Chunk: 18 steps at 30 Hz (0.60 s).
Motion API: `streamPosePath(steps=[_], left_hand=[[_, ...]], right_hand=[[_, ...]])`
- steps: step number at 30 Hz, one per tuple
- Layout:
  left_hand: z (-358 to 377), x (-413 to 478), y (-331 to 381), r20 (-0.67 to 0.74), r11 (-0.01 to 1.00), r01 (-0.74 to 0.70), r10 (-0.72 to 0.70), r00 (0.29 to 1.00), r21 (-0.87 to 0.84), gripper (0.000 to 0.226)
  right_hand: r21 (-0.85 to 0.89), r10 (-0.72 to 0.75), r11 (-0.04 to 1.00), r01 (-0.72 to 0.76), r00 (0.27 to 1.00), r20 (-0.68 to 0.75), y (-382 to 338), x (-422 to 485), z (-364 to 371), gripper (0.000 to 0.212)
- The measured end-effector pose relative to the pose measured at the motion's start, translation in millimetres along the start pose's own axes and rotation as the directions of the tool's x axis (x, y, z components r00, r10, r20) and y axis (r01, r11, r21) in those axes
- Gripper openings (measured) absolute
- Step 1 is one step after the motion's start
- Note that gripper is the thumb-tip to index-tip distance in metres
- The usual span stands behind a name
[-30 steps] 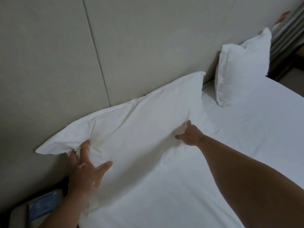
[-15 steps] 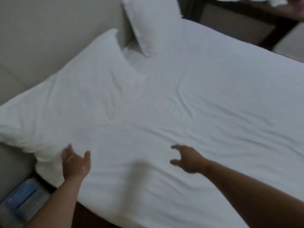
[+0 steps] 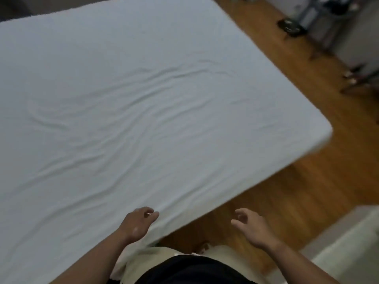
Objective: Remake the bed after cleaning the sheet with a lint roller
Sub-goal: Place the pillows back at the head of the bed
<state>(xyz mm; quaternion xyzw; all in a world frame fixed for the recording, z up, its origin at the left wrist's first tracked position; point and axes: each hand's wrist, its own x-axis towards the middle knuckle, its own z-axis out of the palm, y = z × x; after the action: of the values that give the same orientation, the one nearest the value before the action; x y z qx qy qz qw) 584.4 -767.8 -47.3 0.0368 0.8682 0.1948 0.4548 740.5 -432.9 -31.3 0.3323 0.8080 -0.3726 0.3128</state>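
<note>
The white fabric sheet (image 3: 143,99) lies spread over the bed and fills the left and centre of the frame, with the bed's corner reaching the middle right. The brown wooden floor (image 3: 307,171) runs beside the bed from the top centre down the right side to the bottom centre. In the lower centre the left hand (image 3: 137,224) hangs over the sheet at the bed's near edge. The right hand (image 3: 250,226) is to its right, over the floor and apart from the bed. A small dark blurred object (image 3: 290,27) sits on the floor in the upper right, well apart from the bed.
</note>
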Motion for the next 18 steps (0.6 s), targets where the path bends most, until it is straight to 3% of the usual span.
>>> streamPosePath(steps=[5, 10, 14, 18], left_hand=[[47, 20, 129, 0.124, 0.979, -0.085, 0.062, 0.99, 0.184, 0.046], [62, 54, 261, 0.193, 0.932, -0.185, 0.129, 0.973, 0.312, 0.038], [85, 104, 373, 0.24, 0.926, -0.227, 0.156, 0.958, 0.301, 0.033], [117, 163, 508, 0.336, 0.928, -0.251, 0.151, 0.93, 0.277, 0.032]], right_hand=[[0.326, 0.186, 0.935, -0.139, 0.976, -0.117, 118, -17, -69, 0.042], [0.552, 0.259, 0.829, -0.089, 0.936, -0.238, 168, -2, -171, 0.032], [0.643, 0.317, 0.763, -0.07, 0.907, -0.278, 208, 18, -247, 0.025], [0.697, 0.455, 0.703, -0.144, 0.844, -0.285, 261, 25, -308, 0.023]])
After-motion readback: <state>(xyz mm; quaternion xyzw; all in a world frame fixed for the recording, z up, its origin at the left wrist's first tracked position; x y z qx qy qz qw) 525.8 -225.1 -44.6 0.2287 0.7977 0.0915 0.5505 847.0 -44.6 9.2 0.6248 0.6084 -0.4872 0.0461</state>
